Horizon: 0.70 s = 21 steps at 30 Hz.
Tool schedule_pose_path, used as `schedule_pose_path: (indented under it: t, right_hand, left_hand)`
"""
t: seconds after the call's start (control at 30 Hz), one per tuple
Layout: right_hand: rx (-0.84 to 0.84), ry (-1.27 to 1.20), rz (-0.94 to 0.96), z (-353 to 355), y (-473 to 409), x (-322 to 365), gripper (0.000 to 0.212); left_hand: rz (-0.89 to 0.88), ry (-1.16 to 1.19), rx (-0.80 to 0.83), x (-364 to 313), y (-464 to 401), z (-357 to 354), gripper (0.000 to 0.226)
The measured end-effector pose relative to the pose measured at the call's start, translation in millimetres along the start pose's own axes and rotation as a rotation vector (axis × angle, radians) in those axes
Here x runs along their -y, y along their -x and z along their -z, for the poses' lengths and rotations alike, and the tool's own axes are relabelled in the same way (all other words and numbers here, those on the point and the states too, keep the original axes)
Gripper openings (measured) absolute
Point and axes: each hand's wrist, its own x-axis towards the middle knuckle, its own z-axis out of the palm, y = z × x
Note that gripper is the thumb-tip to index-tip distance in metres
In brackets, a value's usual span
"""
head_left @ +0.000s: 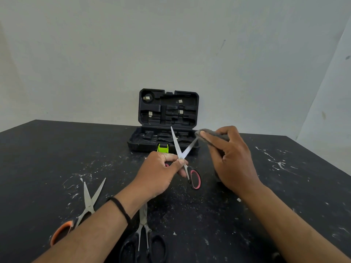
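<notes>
My left hand (161, 172) grips a pair of pink-handled scissors (194, 178) near the pivot, blades spread wide and pointing up and away. One pink-and-black handle loop hangs below my fingers. My right hand (230, 158) pinches a grey pad of steel wool (205, 132) against the tip of the right blade. The other handle is hidden behind my left hand.
A black table (47, 158) speckled with white marks carries an open black tool case (167, 120) with a green latch at the back centre, against a pale wall. Orange-handled scissors (83, 211) lie at front left, black-handled scissors (143, 238) at front centre, partly under my left forearm.
</notes>
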Motion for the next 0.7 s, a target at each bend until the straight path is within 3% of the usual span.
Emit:
schedule_pose_path:
  t: [0.17, 0.4, 0.47, 0.63, 0.7]
  right_hand:
    - [0.249, -0.074, 0.125, -12.8, 8.9, 23.3, 0.035]
    - [-0.003, 0.067, -0.089, -10.2, -0.2, 1.4, 0.036]
    - [-0.023, 0.030, -0.068, -5.7, 0.9, 6.1, 0.035]
    - [0.235, -0.090, 0.125, -8.4, 7.7, 24.5, 0.034]
    - [0.237, -0.069, 0.119, -13.8, 7.7, 21.4, 0.036]
  left_hand:
    - [-0.003, 0.037, -0.014, 5.4, -1.2, 6.0, 0.035]
    - [-0.022, 0.006, 0.017, 3.9, -1.2, 4.4, 0.029]
    - [-0.026, 0.006, 0.005, 0.9, 0.3, 2.2, 0.030]
    - [-0.058, 0.015, 0.004, 8.3, -1.5, 4.2, 0.034]
    - [-0.075, 0.003, -0.016, 10.0, -2.1, 7.1, 0.036]
